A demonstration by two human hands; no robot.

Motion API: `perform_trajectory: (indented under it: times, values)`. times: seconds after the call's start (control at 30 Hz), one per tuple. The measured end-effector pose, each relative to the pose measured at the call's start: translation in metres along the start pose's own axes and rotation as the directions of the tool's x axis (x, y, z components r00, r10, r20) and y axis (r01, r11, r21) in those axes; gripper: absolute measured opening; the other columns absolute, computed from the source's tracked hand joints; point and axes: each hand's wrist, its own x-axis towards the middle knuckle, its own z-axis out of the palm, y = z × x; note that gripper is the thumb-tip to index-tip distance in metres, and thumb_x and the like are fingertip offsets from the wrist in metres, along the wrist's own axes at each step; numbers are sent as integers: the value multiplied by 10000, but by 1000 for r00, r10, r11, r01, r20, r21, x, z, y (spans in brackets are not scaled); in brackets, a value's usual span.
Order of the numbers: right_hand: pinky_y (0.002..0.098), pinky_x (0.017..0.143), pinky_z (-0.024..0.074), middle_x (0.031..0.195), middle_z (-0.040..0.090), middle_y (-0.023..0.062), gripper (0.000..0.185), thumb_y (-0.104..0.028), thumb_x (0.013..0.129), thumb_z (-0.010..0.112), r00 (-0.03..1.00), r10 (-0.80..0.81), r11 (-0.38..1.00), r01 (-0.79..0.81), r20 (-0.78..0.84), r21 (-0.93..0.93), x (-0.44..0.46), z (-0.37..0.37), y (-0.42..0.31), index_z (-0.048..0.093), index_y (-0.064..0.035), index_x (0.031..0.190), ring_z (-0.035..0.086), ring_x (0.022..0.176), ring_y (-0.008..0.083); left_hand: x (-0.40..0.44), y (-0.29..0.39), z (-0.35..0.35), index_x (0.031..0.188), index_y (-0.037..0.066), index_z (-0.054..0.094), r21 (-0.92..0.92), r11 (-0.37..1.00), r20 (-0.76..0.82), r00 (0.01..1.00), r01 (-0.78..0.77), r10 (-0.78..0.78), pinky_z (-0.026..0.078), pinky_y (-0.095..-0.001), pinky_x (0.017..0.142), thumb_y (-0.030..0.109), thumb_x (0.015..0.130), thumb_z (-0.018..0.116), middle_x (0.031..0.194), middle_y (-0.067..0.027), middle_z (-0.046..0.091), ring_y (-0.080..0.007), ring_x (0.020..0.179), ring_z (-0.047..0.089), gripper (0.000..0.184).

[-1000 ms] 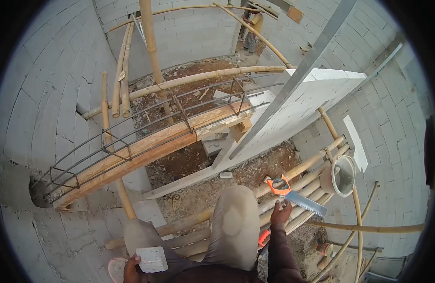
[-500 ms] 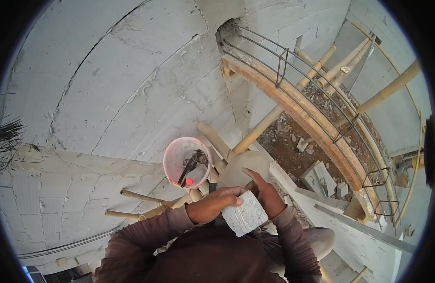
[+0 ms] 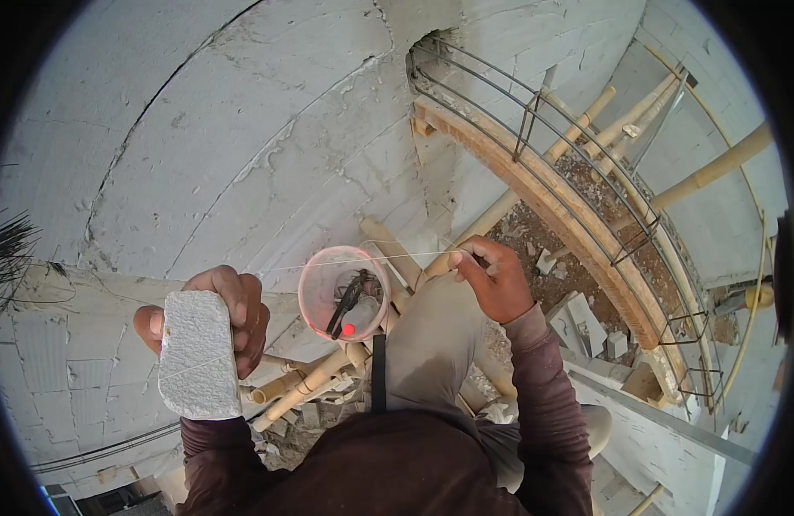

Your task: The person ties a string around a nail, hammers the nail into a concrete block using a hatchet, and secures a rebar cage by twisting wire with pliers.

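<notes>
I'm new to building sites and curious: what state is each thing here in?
Left hand: gripping the block
Right hand: pinching the string
Block: raised, string across it
String: drawn nearly straight
Bucket: uncovered, items inside
Steel cage: bare, one end in a wall hole

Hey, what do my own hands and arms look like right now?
Both your left hand and right hand are bare: no gloves or rings show. Long, dark maroon sleeves cover your arms. The right sleeve is creased and reaches the wrist; the left sleeve's cuff is partly hidden.
</notes>
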Motion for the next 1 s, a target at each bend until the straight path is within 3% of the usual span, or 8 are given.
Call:
perform_trajectory:
  times: [0.17,0.23,0.4,0.47,0.53,0.6,0.8,1.0]
  values:
    - [318,812,450,945,613,114,227,-190,957,645,991,-54,972,23,-123,-234,-64,-69,-13,684,15,869,569,894,199,-9,-1,-44,994,-63,545,113,991,-199,976,-67,89,528,-315,428,548,824,629,773,-83,495,-193,574,576,641]
    - [375,932,435,998,614,127,271,-235,967,629,969,29,986,-68,-245,-154,-97,-87,-29,700,8,871,575,1016,226,-18,-14,-79,1028,-34,575,302,949,-355,935,95,19,506,-281,485,711,780,636,760,-72,535,-157,600,563,788]
    - [473,1040,392,987,623,150,493,-363,1028,498,873,63,994,-100,-483,-52,-178,-115,-17,609,16,734,611,1058,247,-17,-72,-155,1137,-20,633,313,803,-581,771,506,-259,510,-268,749,342,905,678,973,-61,665,-142,856,632,432]
    - [405,844,524,663,531,65,478,-397,1052,435,835,156,961,-5,-528,276,-206,-112,-11,473,-59,716,588,617,176,-14,-94,-188,1164,-18,620,488,605,-593,748,629,-299,512,-280,805,169,926,655,1007,-69,671,-146,879,636,305]
    - [281,550,408,584,424,4,445,-342,1059,459,784,355,904,-148,-509,402,-221,-97,-29,457,-59,715,421,528,103,-13,-122,-215,1149,-18,617,508,588,-559,760,629,-331,516,-299,823,192,873,706,998,-71,669,-143,898,635,358]
    - [282,537,360,621,426,-9,441,-314,1062,451,794,455,890,-408,-403,201,-237,-84,-29,492,-38,719,406,561,93,-21,-155,-271,1142,-21,613,600,508,-512,785,618,-349,510,-309,820,167,835,723,994,-74,668,-151,884,629,376]
    - [424,673,475,770,599,132,269,-264,963,607,852,199,825,-412,-484,-388,-242,-46,-36,638,-40,819,585,744,350,-14,-184,-331,1134,-20,601,454,561,-528,716,692,-457,511,-346,851,105,756,720,1017,-102,662,-198,930,636,416]
    - [400,643,462,750,564,119,164,-161,885,707,801,223,756,-501,-555,-420,-260,-44,-52,648,-20,825,581,708,304,8,-176,-319,1147,9,611,830,-104,-475,594,549,-649,503,-386,929,143,628,776,1084,-155,676,-296,1026,647,561]
